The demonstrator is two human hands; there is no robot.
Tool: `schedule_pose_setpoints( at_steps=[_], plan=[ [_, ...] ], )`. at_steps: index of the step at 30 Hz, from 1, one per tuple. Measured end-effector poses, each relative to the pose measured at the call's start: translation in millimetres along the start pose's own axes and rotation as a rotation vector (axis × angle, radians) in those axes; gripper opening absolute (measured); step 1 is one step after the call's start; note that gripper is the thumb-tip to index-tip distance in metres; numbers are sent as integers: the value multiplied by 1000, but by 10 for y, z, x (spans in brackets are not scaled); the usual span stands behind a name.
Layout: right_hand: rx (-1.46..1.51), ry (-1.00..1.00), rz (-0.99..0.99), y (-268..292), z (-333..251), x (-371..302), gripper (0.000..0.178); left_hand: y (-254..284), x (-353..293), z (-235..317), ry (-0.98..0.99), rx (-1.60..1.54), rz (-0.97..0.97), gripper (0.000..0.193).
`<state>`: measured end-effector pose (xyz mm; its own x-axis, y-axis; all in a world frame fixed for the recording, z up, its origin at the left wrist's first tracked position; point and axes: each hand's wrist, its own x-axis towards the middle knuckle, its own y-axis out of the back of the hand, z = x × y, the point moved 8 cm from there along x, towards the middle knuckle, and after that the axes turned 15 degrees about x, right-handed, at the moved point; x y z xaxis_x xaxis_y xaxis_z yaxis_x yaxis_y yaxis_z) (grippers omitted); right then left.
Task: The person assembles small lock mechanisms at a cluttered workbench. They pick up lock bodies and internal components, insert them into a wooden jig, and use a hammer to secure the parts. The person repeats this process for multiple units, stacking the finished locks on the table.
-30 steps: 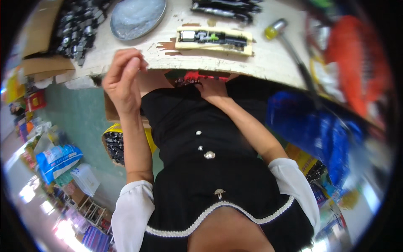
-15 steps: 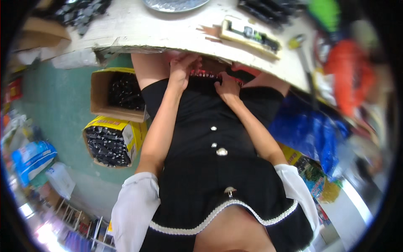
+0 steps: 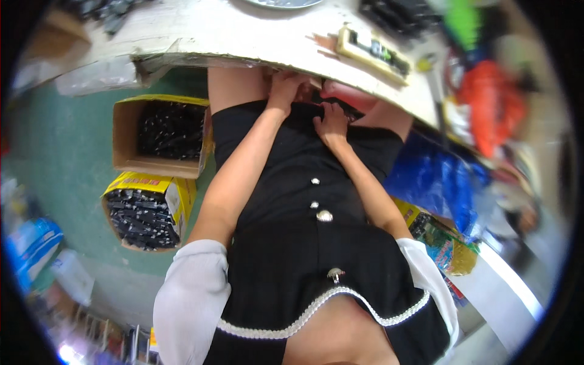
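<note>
I look down at my lap in a black dress (image 3: 304, 201) with pale buttons and white sleeves. My left hand (image 3: 285, 90) lies at the top of my lap, just under the edge of the white table (image 3: 225, 33), its fingers bent toward a reddish thing (image 3: 347, 96) half hidden by the tabletop. My right hand (image 3: 331, 125) rests on the black fabric a little lower and to the right, fingers spread near the same reddish thing. Whether my left hand grips anything is hidden.
On the green floor to my left stand an open brown cardboard box (image 3: 159, 131) and a yellow box (image 3: 146, 210), both full of black parts. A blue bag (image 3: 438, 176) sits on my right. The table bears a cream tray (image 3: 371, 50), a hammer (image 3: 433, 76) and an orange object (image 3: 490, 103).
My left hand has come down from the table's edge to my lap beside my right hand. The view has tipped lower, showing less of the tabletop.
</note>
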<state>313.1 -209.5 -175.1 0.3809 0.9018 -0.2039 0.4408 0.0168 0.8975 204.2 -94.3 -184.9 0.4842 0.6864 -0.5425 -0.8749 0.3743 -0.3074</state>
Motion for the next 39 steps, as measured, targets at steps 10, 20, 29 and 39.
schedule_pose_setpoints(
  at_steps=[10, 20, 29, 39],
  plan=[
    [158, -179, -101, -174, 425, 45, 37, -864, 19, 28, -486, 424, 299, 17],
    [13, 61, -43, -71, 183, 52, 31, -822, 133, -36, -505, 179, 258, 29],
    [37, 119, -3, -54, 154, 165, 30, -738, 28, 174, -542, 246, 228, 34],
    [82, 178, 38, -62, 124, 323, 28, -721, -10, 155, -655, 434, 379, 31]
  ],
)
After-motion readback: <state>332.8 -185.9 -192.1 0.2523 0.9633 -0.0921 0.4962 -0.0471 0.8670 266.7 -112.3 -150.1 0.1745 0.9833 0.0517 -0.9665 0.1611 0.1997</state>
